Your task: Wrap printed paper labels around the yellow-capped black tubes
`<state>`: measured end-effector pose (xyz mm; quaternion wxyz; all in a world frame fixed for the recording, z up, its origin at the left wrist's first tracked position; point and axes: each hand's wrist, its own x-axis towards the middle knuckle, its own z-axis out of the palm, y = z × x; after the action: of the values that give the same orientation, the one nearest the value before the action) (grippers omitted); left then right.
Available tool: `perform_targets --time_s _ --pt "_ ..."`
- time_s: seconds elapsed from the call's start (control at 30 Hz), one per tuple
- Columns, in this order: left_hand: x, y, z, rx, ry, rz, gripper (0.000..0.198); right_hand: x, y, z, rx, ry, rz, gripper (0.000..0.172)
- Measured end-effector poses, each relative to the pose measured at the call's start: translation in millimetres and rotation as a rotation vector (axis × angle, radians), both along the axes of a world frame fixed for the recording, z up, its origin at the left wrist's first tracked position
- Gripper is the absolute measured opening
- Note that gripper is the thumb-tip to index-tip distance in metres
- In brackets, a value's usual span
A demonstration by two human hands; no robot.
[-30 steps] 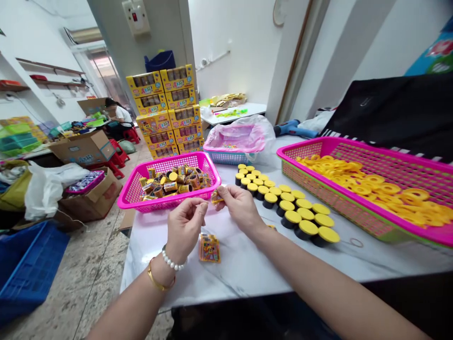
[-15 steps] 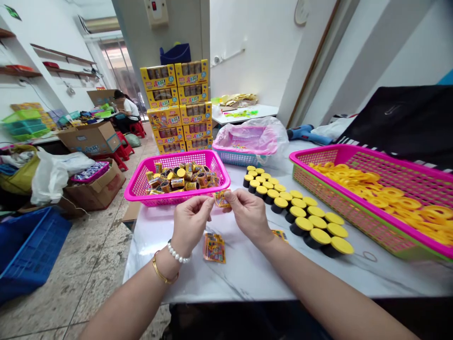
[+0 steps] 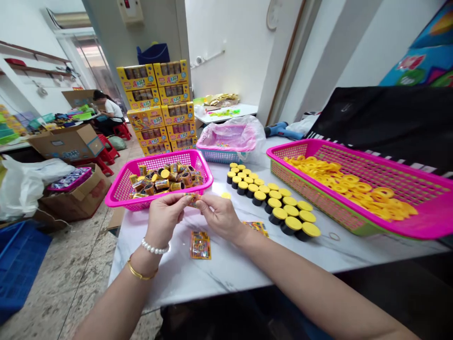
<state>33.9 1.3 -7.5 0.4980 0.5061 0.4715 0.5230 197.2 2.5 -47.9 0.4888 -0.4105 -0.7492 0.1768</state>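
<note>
My left hand [image 3: 164,217] and my right hand [image 3: 222,218] meet above the table, fingertips closed on a small printed label [image 3: 193,200]. Fingers cover much of it. Below them lies a stack of colourful labels [image 3: 200,245], and a second lot of labels [image 3: 255,227] shows partly behind my right forearm. Just beyond my right hand is a yellow disc [image 3: 225,195], partly hidden. Rows of black tubs with yellow lids [image 3: 272,204] stand to the right. Behind my left hand, a pink basket [image 3: 113,192] holds labelled tubs [image 3: 166,178] in a heap.
A long pink basket [image 3: 430,186] with yellow rings [image 3: 347,184] stands at the right. Stacked yellow boxes [image 3: 161,108] rise behind, beside a plastic-lined basket [image 3: 226,155]. A rubber band [image 3: 334,236] lies on the marbled table [image 3: 233,276]. Farther left sits another person [image 3: 111,111].
The view has turned to the right, so everything appears shifted left. Both hands keep hold of the label, which now shows less of its face. The yellow disc has come into sight.
</note>
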Motion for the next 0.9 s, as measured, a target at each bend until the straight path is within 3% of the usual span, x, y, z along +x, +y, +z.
perform_targets --time_s 0.07,0.17,0.27,0.33,0.4,0.53,0.63,0.73,0.9 --pt "-0.7 1.0 0.6 -0.034 -0.044 -0.017 0.038 8.1 2.5 6.3 0.009 -0.127 -0.027 0.048" --pt "-2.0 4.7 1.2 -0.117 -0.166 -0.034 0.044 26.4 7.8 17.3 -0.039 -0.39 -0.227 0.036" --pt "-5.7 9.8 3.6 -0.194 -0.306 -0.067 0.044 43.7 15.1 22.0 -0.283 -0.713 -0.394 0.032" --pt "-8.9 12.2 6.1 -0.27 -0.392 -0.114 0.037 50.8 19.6 21.4 -0.409 -0.789 -0.359 0.027" --pt "-11.6 13.7 8.5 -0.362 -0.475 -0.174 0.029 54.2 22.1 20.7 -0.419 -0.631 -0.244 0.025" --pt "-13.2 16.3 10.6 -0.482 -0.618 -0.214 0.014 52.7 19.3 25.4 -0.439 0.162 0.152 0.028" --pt "-12.3 18.7 9.4 -0.52 -0.665 -0.198 0.01 46.4 14.0 30.1 -0.397 0.625 0.266 0.034" --pt "-10.9 19.5 7.2 -0.534 -0.67 -0.19 0.013 38.6 9.8 30.5 -0.383 0.735 0.271 0.035" --pt "-8.9 17.5 5.6 -0.54 -0.664 -0.199 0.012 29.7 5.5 27.1 -0.351 0.625 0.286 0.036"
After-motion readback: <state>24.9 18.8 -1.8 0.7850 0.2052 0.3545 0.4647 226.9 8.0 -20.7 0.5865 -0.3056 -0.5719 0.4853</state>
